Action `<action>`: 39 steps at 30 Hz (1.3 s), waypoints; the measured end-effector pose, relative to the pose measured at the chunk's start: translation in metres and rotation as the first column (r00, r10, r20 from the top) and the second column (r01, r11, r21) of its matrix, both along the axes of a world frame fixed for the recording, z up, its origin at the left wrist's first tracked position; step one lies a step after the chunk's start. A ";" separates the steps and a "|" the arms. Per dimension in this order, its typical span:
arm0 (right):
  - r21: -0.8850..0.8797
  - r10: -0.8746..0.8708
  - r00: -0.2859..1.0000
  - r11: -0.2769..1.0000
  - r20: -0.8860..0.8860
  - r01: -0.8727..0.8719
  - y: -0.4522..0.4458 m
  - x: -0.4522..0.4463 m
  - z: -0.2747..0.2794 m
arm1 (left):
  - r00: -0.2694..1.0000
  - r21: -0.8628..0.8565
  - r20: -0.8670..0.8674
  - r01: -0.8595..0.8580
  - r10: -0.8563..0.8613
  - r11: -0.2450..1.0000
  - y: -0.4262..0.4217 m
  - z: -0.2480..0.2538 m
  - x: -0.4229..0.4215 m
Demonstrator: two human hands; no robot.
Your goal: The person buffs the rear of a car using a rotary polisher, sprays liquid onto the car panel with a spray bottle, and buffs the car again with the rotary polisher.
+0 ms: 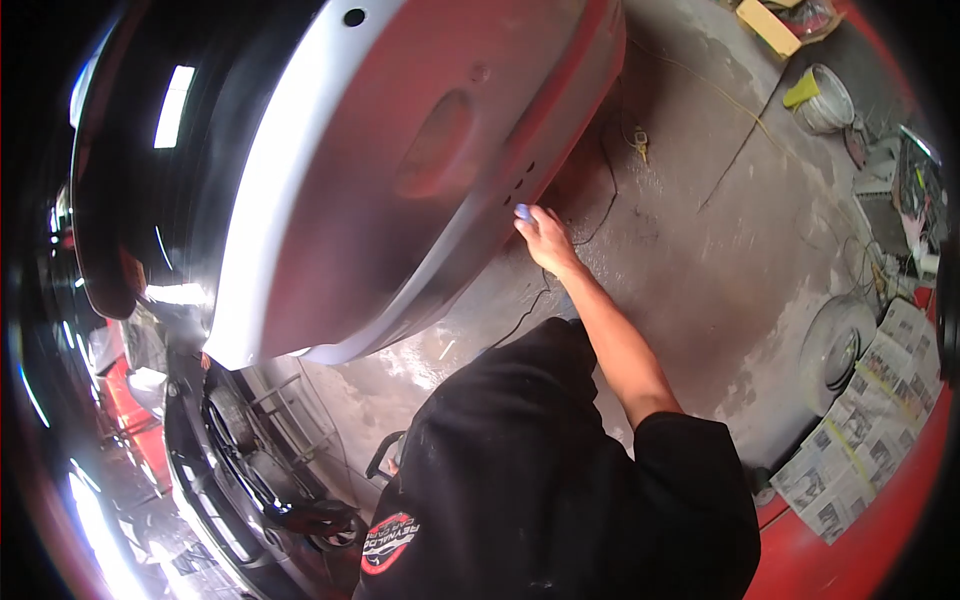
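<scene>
My right hand (548, 243) is closed on a small blue-purple item (523, 212) at the lower edge of a car body panel (380, 190). The panel is dull grey and reddish with a white band, an oval recess and several small dark holes near my fingers. At my left side, only a sliver of my left hand (394, 465) shows beside a black, hook-shaped handle (378, 458). It seems closed round that object, most of which is hidden behind my black shirt.
Black cables lie on the wet-looking floor (690, 260) beneath the panel, near a yellow item (641, 145). On the right are a white bucket (828, 105), a tyre (835, 350) and newspaper (860, 430) on a red surface. Dark car parts (250, 450) stand at lower left.
</scene>
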State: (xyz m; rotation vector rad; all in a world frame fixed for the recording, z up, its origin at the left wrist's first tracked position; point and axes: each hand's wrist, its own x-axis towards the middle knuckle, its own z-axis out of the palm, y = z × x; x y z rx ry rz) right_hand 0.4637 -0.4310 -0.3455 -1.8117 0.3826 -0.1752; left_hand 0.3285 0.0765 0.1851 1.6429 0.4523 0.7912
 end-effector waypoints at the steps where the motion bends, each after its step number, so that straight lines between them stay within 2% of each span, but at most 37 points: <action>1: -0.033 0.009 0.992 0.999 0.125 -0.005 0.000 0.012 0.015 | 1.000 -0.004 -0.006 0.011 -0.011 1.000 -0.006 0.001 0.001; 3: 0.035 0.005 0.982 0.999 0.188 -0.012 0.004 0.040 0.037 | 0.999 -0.027 -0.029 0.027 -0.028 0.999 -0.014 -0.013 -0.003; 6: -0.134 0.097 0.966 0.989 0.242 -0.066 0.007 0.090 0.043 | 0.995 -0.114 -0.100 0.017 -0.028 0.993 -0.026 -0.060 -0.015; 11: -0.270 0.235 0.959 0.924 -0.157 -0.270 0.005 0.118 0.063 | 0.954 -0.393 -0.299 -0.105 -0.020 0.913 -0.051 -0.196 -0.061; 14: -0.289 0.286 0.948 0.904 -0.140 -0.315 0.009 0.132 0.039 | 0.917 -0.533 -0.397 -0.209 -0.024 0.820 -0.067 -0.263 -0.098; 15: -0.309 0.311 0.936 0.885 -0.168 -0.349 0.004 0.126 0.055 | 0.906 -0.562 -0.422 -0.238 -0.027 0.792 -0.069 -0.276 -0.109; 17: -0.285 0.278 0.948 0.906 -0.157 -0.313 0.005 0.124 0.046 | 0.890 -0.602 -0.456 -0.288 -0.024 0.745 -0.073 -0.296 -0.131; 18: -0.278 0.269 0.953 0.913 -0.139 -0.298 0.007 0.127 0.039 | 0.883 -0.626 -0.469 -0.316 -0.020 0.712 -0.074 -0.305 -0.142; 20: -0.259 0.089 0.979 0.965 0.184 -0.039 0.012 0.108 0.024 | 0.878 -0.656 -0.479 -0.358 0.000 0.664 -0.070 -0.318 -0.162; 21: -0.245 0.045 0.967 0.969 0.251 0.018 0.009 0.096 0.026 | 0.876 -0.676 -0.482 -0.377 0.007 0.634 -0.069 -0.324 -0.172; 22: -0.293 0.051 0.969 0.956 0.240 0.022 0.003 0.083 0.021 | 0.872 -0.684 -0.489 -0.396 0.019 0.613 -0.067 -0.329 -0.180; 23: -0.197 -0.016 0.949 0.977 0.315 0.082 -0.003 0.067 0.035 | 0.869 -0.697 -0.494 -0.417 0.030 0.584 -0.063 -0.335 -0.189; 25: -0.049 -0.083 0.977 0.994 0.196 0.094 -0.012 0.036 0.025 | 0.857 -0.714 -0.513 -0.459 0.050 0.529 -0.056 -0.347 -0.204; 26: 0.034 -0.140 0.981 0.990 0.134 0.137 -0.015 0.018 -0.004 | 0.853 -0.726 -0.519 -0.473 0.054 0.499 -0.054 -0.353 -0.209; 27: -0.058 -0.161 0.986 0.986 -0.045 0.159 -0.021 -0.005 -0.011 | 0.851 -0.735 -0.522 -0.485 0.060 0.475 -0.051 -0.360 -0.211; 28: -0.073 -0.115 0.985 0.992 -0.126 0.106 -0.031 -0.031 -0.018 | 0.849 -0.746 -0.525 -0.494 0.062 0.447 -0.049 -0.368 -0.212; 30: -0.228 -0.023 0.960 0.973 -0.278 -0.043 -0.046 -0.087 -0.077 | 0.847 -0.764 -0.527 -0.506 0.065 0.400 -0.045 -0.382 -0.216; 31: -0.030 -0.005 0.927 1.000 -0.374 -0.007 -0.050 -0.118 -0.130 | 0.849 -0.775 -0.525 -0.508 0.066 0.377 -0.044 -0.389 -0.217; 32: 0.047 -0.067 0.838 0.993 -0.541 0.110 -0.047 -0.145 -0.117 | 0.853 -0.787 -0.517 -0.505 0.069 0.354 -0.041 -0.397 -0.216; 33: 0.319 -0.018 0.772 0.904 -0.635 0.284 -0.044 -0.169 -0.080 | 0.858 -0.798 -0.508 -0.500 0.070 0.337 -0.037 -0.405 -0.216; 34: 0.314 -0.004 0.662 0.878 -0.749 0.361 -0.041 -0.189 -0.072 | 0.864 -0.807 -0.499 -0.493 0.072 0.325 -0.033 -0.412 -0.217; 36: 0.345 0.266 0.600 0.938 -0.755 0.018 -0.041 -0.236 -0.086 | 0.881 -0.835 -0.467 -0.467 0.074 0.291 -0.026 -0.431 -0.212; 38: 0.414 0.465 0.404 0.885 -0.788 -0.212 -0.045 -0.262 -0.100 | 0.901 -0.863 -0.428 -0.431 0.074 0.262 -0.023 -0.449 -0.203; 39: 0.540 0.533 0.458 0.832 -0.711 -0.129 -0.047 -0.279 -0.110 | 0.913 -0.879 -0.402 -0.406 0.070 0.249 -0.021 -0.461 -0.200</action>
